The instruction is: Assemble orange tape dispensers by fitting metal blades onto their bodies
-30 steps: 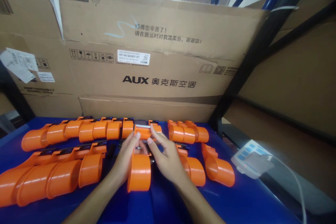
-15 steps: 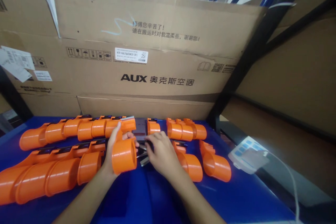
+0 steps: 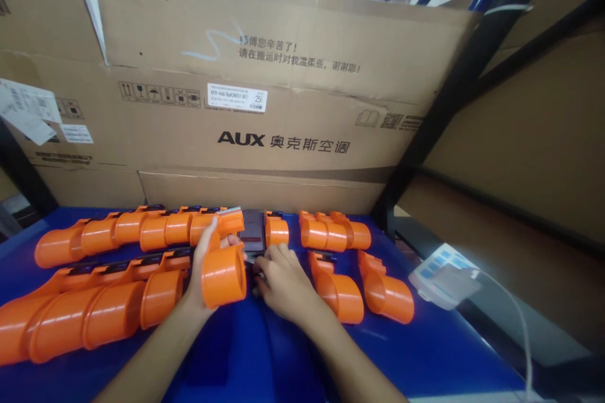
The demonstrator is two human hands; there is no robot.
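Note:
My left hand (image 3: 204, 267) is closed around an orange plastic cylinder part (image 3: 223, 277) with a flat bracket on its upper side. The cylinder's open end faces right. My right hand (image 3: 281, 277) is just to the right of it, low over the blue surface, with fingers curled in. At its fingertips a small silver piece (image 3: 249, 259) shows in part; whatever the fingers hold is hidden behind them. Behind both hands lies a dark flat tray (image 3: 252, 231), with another orange cylinder part (image 3: 276, 230) at its right side.
Rows of orange cylinder parts (image 3: 113, 310) line the left side of the blue table (image 3: 246, 359), several with black pieces on top. More orange parts (image 3: 390, 296) lie on the right. A white power strip (image 3: 444, 277) with a cable is at the right edge. A large carton (image 3: 283, 107) stands behind.
My right hand has curled its fingers and drawn slightly down and left. The silver pieces seen below its fingers are now mostly out of sight. My left hand keeps its hold.

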